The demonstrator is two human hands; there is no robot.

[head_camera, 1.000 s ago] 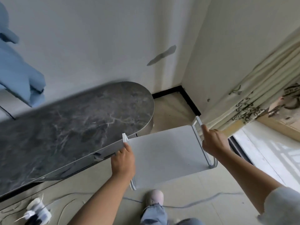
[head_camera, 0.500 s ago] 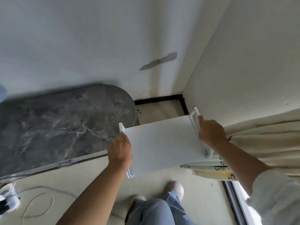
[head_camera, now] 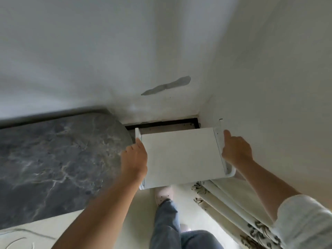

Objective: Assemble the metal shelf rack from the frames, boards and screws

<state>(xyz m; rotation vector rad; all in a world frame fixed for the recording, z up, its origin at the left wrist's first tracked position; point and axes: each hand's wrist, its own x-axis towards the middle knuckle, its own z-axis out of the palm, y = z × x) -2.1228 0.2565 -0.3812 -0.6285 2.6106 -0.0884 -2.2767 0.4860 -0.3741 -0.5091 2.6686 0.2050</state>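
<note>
A corner of two white walls [head_camera: 161,42] is shown, with a dark marbled tabletop [head_camera: 53,159] at the left and a patterned curtain [head_camera: 233,209] at the lower right. The white shelf rack [head_camera: 181,155], a flat top board bounded by rounded side frames, is held over the pale floor [head_camera: 140,212] in the corner, between tabletop and right wall. Its left frame is gripped by the left hand [head_camera: 133,159] and its right frame by the right hand [head_camera: 236,151], fingers curled round each. The board is seen level, its long axis running from hand to hand.
</note>
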